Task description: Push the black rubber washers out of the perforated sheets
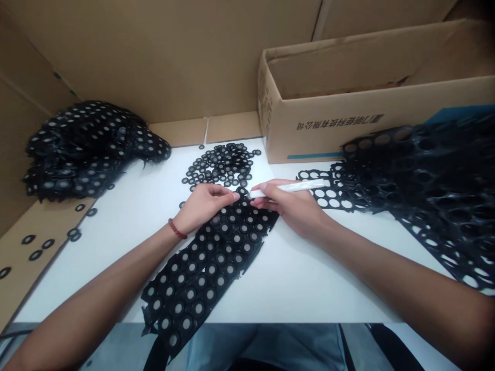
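A black rubber sheet (204, 257) dotted with rows of rings slants across the white table, its near end hanging over the front edge. My left hand (209, 203) pinches the far end of this sheet between thumb and fingers. In my right hand (286, 201) is a white pen-like tool (301, 186), its tip touching or close to a ring at the sheet's far edge. Just beyond both hands lies a loose pile of black rings (224, 162).
At the left is a heap of ring-dotted black sheets (85, 149). Several loose rings (48, 244) lie on cardboard near it. Black sheets full of round holes (433, 170) are piled at the right, before a long cardboard box (348, 118). Cardboard walls (174, 56) stand behind.
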Action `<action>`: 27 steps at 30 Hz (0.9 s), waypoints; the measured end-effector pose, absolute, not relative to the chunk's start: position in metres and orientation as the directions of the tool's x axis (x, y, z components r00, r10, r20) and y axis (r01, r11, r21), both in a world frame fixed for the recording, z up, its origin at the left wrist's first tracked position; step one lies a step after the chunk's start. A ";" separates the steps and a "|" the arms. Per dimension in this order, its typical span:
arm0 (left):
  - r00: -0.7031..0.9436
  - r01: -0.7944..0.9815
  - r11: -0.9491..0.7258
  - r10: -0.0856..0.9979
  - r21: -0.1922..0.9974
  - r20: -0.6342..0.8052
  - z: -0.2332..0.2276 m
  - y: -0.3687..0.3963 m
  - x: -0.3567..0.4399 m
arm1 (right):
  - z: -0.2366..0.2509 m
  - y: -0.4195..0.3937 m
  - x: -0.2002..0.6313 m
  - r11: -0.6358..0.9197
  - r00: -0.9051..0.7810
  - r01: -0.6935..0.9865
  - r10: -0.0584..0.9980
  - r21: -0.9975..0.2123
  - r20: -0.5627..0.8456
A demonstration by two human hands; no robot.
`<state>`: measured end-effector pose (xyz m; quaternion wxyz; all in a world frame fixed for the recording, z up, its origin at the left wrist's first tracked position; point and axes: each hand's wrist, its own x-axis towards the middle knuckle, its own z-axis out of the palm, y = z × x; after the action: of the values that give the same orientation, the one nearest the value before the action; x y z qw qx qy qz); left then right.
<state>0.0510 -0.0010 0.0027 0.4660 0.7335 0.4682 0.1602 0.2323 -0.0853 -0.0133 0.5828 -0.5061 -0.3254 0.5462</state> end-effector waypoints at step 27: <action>0.533 0.097 0.053 0.840 0.994 -0.097 -0.014 -0.005 0.052 | 0.000 -0.089 0.234 -0.017 0.151 0.210 0.988 -0.978 0.015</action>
<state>0.0518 -0.0054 -0.0138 0.6192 0.6191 0.3784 0.3001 0.2336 -0.0892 0.0005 0.4807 -0.5869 -0.5104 0.4049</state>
